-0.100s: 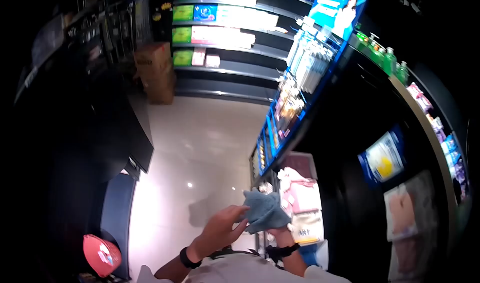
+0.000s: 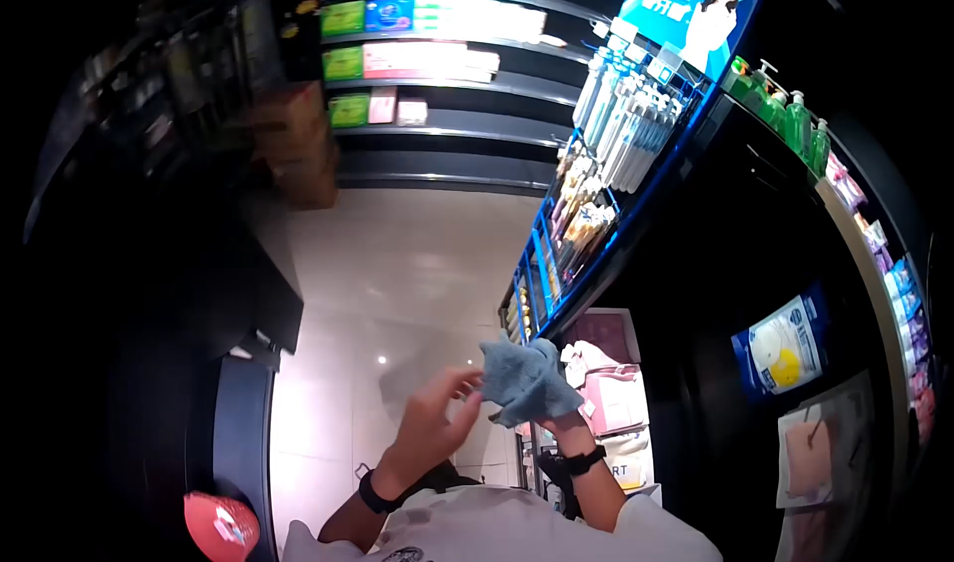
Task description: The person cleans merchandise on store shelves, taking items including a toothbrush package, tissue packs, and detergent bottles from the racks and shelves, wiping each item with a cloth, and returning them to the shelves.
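A blue-grey cloth [image 2: 529,383], like a small towel, is bunched up in front of me over the floor and the shelf edge. My right hand [image 2: 562,425] holds it from below; its fingers are mostly hidden under the fabric. Just left of the cloth is my left hand [image 2: 437,418], thumb and fingers apart, with fingertips close to the cloth's left edge. Whether they touch it I cannot tell. Folded pink cloths [image 2: 611,398] lie on the shelf beyond my right hand.
A blue rack of toothbrushes [image 2: 631,130] rises ahead to the right. Lit shelves [image 2: 447,135] with boxes stand at the back, cardboard boxes [image 2: 298,145] beside them. A red basket [image 2: 221,527] is at lower left, and a blue-white packet [image 2: 785,345] hangs at right.
The cloth and my right hand are slightly higher in view. My left hand has come a little away from the cloth, to the left. The whole view has shifted slightly.
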Demonstrator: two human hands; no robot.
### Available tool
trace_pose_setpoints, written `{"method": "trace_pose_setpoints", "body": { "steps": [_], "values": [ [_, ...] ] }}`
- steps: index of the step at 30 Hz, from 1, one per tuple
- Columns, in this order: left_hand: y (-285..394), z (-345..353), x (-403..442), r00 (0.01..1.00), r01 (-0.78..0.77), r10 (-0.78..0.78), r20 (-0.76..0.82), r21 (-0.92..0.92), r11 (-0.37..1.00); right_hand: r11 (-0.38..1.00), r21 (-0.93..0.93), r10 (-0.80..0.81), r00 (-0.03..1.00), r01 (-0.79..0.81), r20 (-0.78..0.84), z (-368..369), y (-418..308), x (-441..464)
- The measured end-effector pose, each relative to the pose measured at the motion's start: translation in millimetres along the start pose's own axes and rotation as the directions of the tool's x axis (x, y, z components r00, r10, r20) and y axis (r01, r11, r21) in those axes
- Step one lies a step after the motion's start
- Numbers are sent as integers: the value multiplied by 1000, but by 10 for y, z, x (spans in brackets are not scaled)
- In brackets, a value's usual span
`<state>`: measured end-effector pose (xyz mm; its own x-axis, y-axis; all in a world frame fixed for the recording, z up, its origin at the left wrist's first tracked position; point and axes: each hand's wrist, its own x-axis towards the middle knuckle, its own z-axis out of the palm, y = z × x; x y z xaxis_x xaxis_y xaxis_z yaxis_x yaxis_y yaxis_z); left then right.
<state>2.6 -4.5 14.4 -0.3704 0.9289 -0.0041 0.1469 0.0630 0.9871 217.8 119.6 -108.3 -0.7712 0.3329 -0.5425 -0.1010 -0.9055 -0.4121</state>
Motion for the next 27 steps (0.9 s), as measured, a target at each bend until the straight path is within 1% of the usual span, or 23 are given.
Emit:
{"method": "trace_pose_setpoints", "body": {
  "steps": [2,3,4,5,6,7,8,9,10,11,12,13,14,15,16,18,20,21,22,23,24,26,27],
  "values": [
    [-20,-523,1855,946,-302,291,-142,-63,951,904,-76,-409,902,421,138,549,-1548,1588],
    [16,-669,2319,924,-373,367,-111,-37,927,872,56,-489,863,486,125,762,-1837,1883],
    [-156,-668,2554,948,-308,285,-145,-172,936,836,94,-547,834,540,74,904,-1883,1903],
    [-148,-728,3031,949,-304,262,-176,-289,908,833,93,-550,833,545,50,1174,-2281,1983],
    [-213,-799,3360,953,-301,277,-121,-275,913,843,125,-528,849,524,5,1283,-2415,2081],
    [-256,-846,3720,937,-349,342,-68,-142,926,792,44,-608,781,609,144,1293,-2520,2236],
    [-164,-845,4180,904,-427,426,-24,-31,904,713,221,-700,695,666,163,1439,-2734,2380],
    [-147,-821,4507,898,-436,436,57,-8,900,669,161,-744,652,726,149,1410,-2888,2518],
    [-84,-830,4691,905,-409,406,128,-4,912,646,103,-763,643,756,71,1441,-2958,2566],
    [104,-698,4944,898,-385,398,189,-101,917,628,40,-777,629,777,-8,1464,-3025,2616],
    [258,-599,5175,887,-353,388,251,-176,919,581,57,-813,577,812,76,1585,-3113,2600],
    [353,-503,5377,863,-354,389,323,-163,921,534,84,-840,518,841,158,1709,-3205,2580],
    [468,-351,5559,833,-361,394,390,-158,919,494,80,-869,494,866,24,1676,-3227,2589],
    [569,-160,5713,773,-434,501,390,-250,865,456,64,-881,461,888,-111,1643,-3248,2596],
    [644,34,5865,706,-490,593,387,-338,804,434,341,-828,519,834,-212,1545,-3218,2612],
    [719,465,6073,671,-548,650,357,-351,759,284,261,-860,366,922,-356,1422,-3072,2632],
    [675,794,6207,620,-714,716,320,-148,684,181,364,-981,192,914,7,966,-2886,2778],
    [674,900,6239,613,-721,724,316,-150,677,159,365,-984,175,918,-12,993,-2791,2769],
    [719,978,6247,605,-731,738,300,-159,664,133,121,-954,160,984,-255,1042,-2683,2765],
    [751,1058,6202,601,-737,755,264,-182,651,157,-139,-879,75,978,-470,1063,-2596,2722],
    [672,1187,6227,604,-736,767,217,-216,641,140,-152,-881,53,978,-470,1128,-2502,2669],
    [690,1126,6175,690,-652,659,300,-139,746,108,-198,-847,-14,974,-532,1362,-2364,2549],
    [702,1126,6207,700,-634,645,307,-149,759,144,105,-856,177,984,-486,1471,-2491,2399]
  ]
}}
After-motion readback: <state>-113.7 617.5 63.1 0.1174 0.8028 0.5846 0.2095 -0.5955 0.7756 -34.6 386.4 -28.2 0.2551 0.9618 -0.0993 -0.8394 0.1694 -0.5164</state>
